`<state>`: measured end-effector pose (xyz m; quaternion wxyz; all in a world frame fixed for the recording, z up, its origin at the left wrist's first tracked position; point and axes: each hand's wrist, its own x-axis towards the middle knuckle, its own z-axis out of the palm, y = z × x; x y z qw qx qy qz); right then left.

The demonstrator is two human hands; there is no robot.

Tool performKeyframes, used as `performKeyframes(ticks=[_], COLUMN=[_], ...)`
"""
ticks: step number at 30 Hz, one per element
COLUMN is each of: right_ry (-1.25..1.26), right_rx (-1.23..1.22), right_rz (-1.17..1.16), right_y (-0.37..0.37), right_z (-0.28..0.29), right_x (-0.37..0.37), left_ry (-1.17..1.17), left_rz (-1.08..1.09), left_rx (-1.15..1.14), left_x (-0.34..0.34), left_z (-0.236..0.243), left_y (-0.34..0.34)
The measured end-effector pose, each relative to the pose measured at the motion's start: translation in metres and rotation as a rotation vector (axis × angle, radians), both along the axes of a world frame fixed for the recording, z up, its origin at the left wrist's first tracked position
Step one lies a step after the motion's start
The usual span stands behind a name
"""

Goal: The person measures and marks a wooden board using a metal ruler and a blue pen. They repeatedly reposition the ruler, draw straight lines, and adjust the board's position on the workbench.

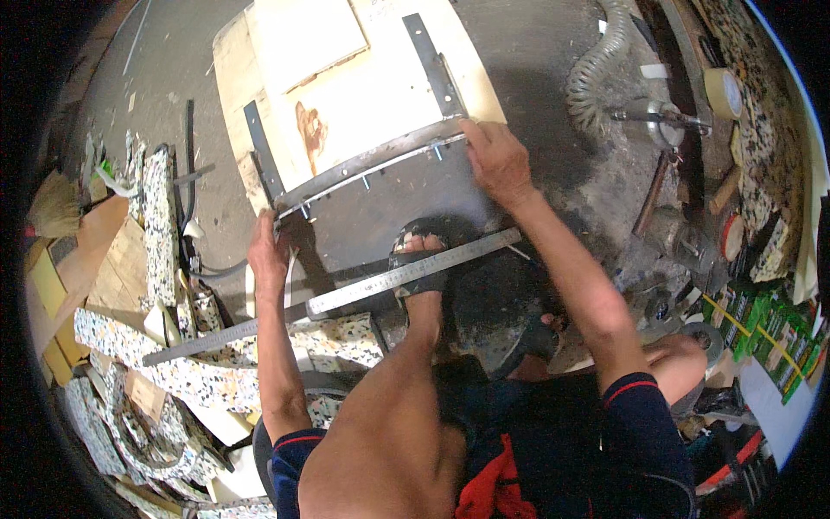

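Note:
A curved grey metal bar (367, 161) lies along the near edge of a pale plywood panel (380, 95), with several thin bolts (365, 182) sticking out on its near side. My left hand (269, 253) is closed round the bar's left end. At the other end, by the panel's near right corner, my right hand (500, 164) grips the bar with thumb and fingers. Two dark flat metal strips, one on the left (262, 147) and one on the right (432, 65), lie on the panel. A smaller plywood sheet (324, 35) rests on top.
A long steel ruler (389, 278) lies across my sandalled foot (421, 251). Speckled foam pieces (160, 225) are heaped at left, with a straw broom (54, 204). At right are a coiled air hose (596, 73), a spray gun (653, 121), a tape roll (723, 93) and a hammer (653, 195).

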<state>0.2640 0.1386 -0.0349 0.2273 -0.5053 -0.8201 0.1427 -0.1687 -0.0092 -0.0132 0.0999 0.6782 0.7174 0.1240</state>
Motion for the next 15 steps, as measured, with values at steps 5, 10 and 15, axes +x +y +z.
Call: performKeyframes(ticks=[5,10,15], right_ry=[-0.079,-0.105,-0.079], right_rx=[0.115,0.081,0.117], right_rz=[0.227,0.275,0.297], right_y=[0.027,0.032,0.034], right_z=[-0.003,0.002,-0.006], right_x=[0.011,0.016,0.020], left_ry=[0.086,0.131,0.082], left_rz=[0.061,0.100,0.044], left_rx=[-0.064,-0.069,-0.004], left_x=[0.008,0.012,0.010], left_z=[0.000,-0.001,-0.003], left_y=[0.006,0.012,0.013])
